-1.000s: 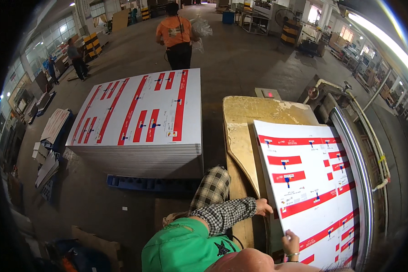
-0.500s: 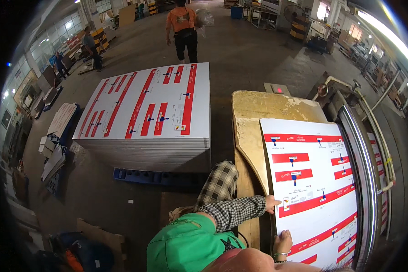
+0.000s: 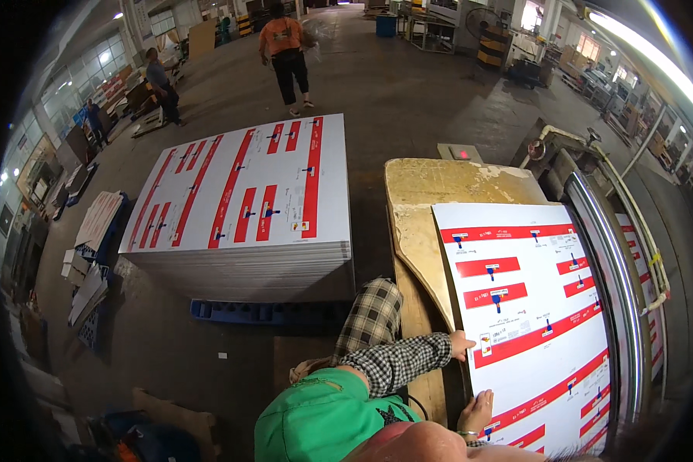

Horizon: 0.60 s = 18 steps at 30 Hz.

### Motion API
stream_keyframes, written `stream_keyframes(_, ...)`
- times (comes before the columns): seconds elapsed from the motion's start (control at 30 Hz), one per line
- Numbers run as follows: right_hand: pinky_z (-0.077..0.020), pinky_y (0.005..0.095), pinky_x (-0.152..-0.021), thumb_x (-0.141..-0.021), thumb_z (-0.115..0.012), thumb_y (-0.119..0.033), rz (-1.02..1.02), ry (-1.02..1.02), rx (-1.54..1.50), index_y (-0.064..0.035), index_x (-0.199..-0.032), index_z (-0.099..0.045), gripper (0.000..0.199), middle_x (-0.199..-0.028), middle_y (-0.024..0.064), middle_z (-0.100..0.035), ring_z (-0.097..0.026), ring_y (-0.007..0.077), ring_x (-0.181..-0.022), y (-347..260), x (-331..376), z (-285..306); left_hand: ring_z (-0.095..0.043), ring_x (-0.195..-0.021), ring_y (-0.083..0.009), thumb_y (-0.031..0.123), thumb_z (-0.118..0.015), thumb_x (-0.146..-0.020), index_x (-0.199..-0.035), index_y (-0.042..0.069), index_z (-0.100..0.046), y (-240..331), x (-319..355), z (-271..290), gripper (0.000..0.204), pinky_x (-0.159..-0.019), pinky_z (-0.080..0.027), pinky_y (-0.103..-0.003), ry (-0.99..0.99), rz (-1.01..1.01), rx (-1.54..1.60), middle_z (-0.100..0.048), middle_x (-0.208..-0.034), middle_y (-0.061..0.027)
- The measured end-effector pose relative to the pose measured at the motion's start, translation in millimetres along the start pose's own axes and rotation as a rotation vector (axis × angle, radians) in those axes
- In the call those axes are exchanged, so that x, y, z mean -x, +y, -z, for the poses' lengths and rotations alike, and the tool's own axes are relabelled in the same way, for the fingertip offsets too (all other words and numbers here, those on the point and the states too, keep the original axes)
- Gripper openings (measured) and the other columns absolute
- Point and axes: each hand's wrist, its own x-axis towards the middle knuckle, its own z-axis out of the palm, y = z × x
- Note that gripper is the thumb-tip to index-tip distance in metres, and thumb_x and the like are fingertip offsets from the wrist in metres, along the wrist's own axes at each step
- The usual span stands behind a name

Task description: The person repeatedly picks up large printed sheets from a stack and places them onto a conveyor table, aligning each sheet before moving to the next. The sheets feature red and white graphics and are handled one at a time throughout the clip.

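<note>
A large white printed sheet (image 3: 485, 308) with red bands and small blue marks lies on a worn yellowish table, its far side against a shiny metal roller (image 3: 616, 308). My left hand (image 3: 460, 345) holds the sheet's near edge, the index finger stretched onto the print beside a small picture. Lower along the same edge, my right hand (image 3: 476, 413), with a bracelet at the wrist, grips the sheet with its fingertips on top. My thumbs are mostly hidden. A black-and-white checked sleeve (image 3: 400, 362) covers my left forearm.
To the left, a tall stack of matching printed sheets (image 3: 235, 269) rests on a blue pallet (image 3: 269, 311). The table (image 3: 462, 181) has a curved near edge. Pipes (image 3: 631, 200) run beside the roller. A person in orange (image 3: 283, 46) walks farther off; loose boards (image 3: 92, 285) lie at far left.
The view has shifted slightly. The person in orange has walked farther away. My right hand has shifted slightly at the sheet's edge; my left hand keeps its place there.
</note>
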Motion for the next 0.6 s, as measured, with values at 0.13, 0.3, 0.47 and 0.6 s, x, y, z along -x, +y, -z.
stream_keyframes(0.13,-0.0427,0.0402,-0.089,-0.066,-0.070,-0.012,-0.087,-0.325,-0.003,0.0043,-0.088,-0.058,0.030,-0.111,0.0248,-0.056,-0.051,0.0383,-0.106,-8,-25,36,-0.056,-0.098,-0.0297,0.025,-0.052,-0.088,-0.123,-0.001,-0.046,-10,-6,7,0.043,-0.078,-0.052,-0.040,-0.025,0.010,0.071,-0.053,-0.118,-0.0188)
stream_keyframes(0.3,-0.0437,0.0365,-0.054,-0.054,-0.079,-0.023,-0.003,-0.226,-0.008,-0.0029,-0.070,-0.054,0.035,-0.070,0.0104,-0.057,-0.057,0.0282,-0.061,-1,-33,51,-0.058,-0.098,-0.0258,0.025,-0.049,-0.090,-0.123,0.000,-0.044,2,5,-2,0.042,-0.079,-0.050,-0.039,-0.007,0.016,0.011,-0.055,-0.116,-0.0174)
stream_keyframes(0.47,-0.0442,0.0364,-0.054,-0.059,-0.076,-0.024,-0.024,-0.292,-0.037,-0.0051,-0.069,-0.055,0.030,-0.067,0.0091,-0.057,-0.057,0.0281,-0.060,0,-36,57,-0.059,-0.092,-0.0244,0.027,-0.050,-0.090,-0.124,0.001,-0.042,5,11,4,0.044,-0.081,-0.048,-0.040,-0.054,-0.014,-0.026,-0.056,-0.114,-0.0153)
stream_keyframes(0.6,-0.0441,0.0375,-0.052,-0.072,-0.067,-0.023,0.077,-0.211,-0.096,-0.0057,-0.072,-0.058,0.019,-0.065,0.0119,-0.058,-0.058,0.0314,-0.059,12,-33,51,-0.052,-0.099,-0.0203,0.030,-0.059,-0.085,-0.125,0.000,-0.042,10,18,2,0.053,-0.083,-0.044,-0.036,-0.163,0.001,0.019,-0.051,-0.122,-0.0122)
